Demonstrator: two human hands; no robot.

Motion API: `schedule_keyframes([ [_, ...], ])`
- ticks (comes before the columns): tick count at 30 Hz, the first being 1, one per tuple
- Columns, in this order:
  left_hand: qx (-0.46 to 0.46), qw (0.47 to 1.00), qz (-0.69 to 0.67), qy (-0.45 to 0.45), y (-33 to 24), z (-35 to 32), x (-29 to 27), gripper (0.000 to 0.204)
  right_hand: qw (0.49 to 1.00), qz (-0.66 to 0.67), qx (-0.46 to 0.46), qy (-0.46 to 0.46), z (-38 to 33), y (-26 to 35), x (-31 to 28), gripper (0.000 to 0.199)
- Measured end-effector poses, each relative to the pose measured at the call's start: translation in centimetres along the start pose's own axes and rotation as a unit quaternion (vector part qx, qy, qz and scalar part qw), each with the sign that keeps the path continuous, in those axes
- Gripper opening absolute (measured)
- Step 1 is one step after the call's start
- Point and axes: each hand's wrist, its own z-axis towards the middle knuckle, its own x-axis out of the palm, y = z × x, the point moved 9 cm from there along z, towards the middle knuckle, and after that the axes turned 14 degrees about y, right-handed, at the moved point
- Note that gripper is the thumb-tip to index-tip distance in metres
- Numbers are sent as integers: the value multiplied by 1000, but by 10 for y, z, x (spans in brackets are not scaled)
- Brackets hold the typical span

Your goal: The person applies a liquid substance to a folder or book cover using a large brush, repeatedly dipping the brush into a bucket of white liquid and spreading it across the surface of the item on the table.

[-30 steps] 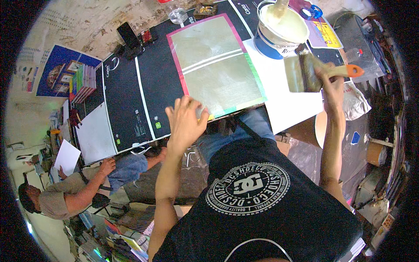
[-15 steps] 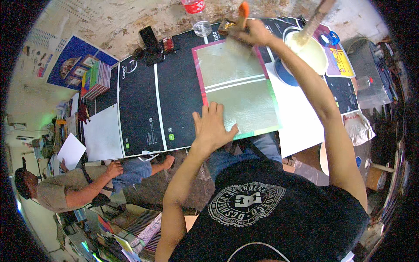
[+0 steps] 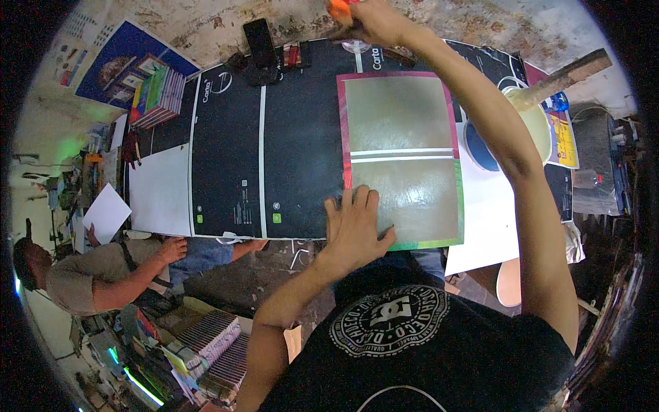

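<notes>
Panel [image 3: 398, 117] on black table [image 3: 298, 151], both halves glossy, looks mostly coated; whether bare patches remain, can't tell. Left hand [image 3: 355, 230] spread on near-left edge, gripping nothing. Right hand [image 3: 376, 22] beyond far edge, fingers clasping brush [image 3: 339, 9], off panel.

The person wears a black T-shirt [image 3: 473, 353] with short sleeves [image 3: 546, 347] and a large round white emblem [image 3: 390, 319], a ring of lettering around bold, blocky letter shapes. Lower in the view, a thin white line [image 3: 401, 388] arcs across black. Both forearms [image 3: 302, 292] and both hands [image 3: 353, 230] are bare. Dark blue trousers [image 3: 431, 261] show slightly.
</notes>
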Motion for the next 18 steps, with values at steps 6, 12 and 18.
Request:
schedule_keyframes([
  [6,0,952,-184,-243,102,41,-118,19,974,43,-107,-196,-107,68,-61,23],
  [12,210,954,-164,136,83,246,-136,74,982,110,-96,120,-141,123,34,22],
  [18,80,951,-113,275,79,286,-98,83,992,43,84,-84,-100,116,62,30],
])
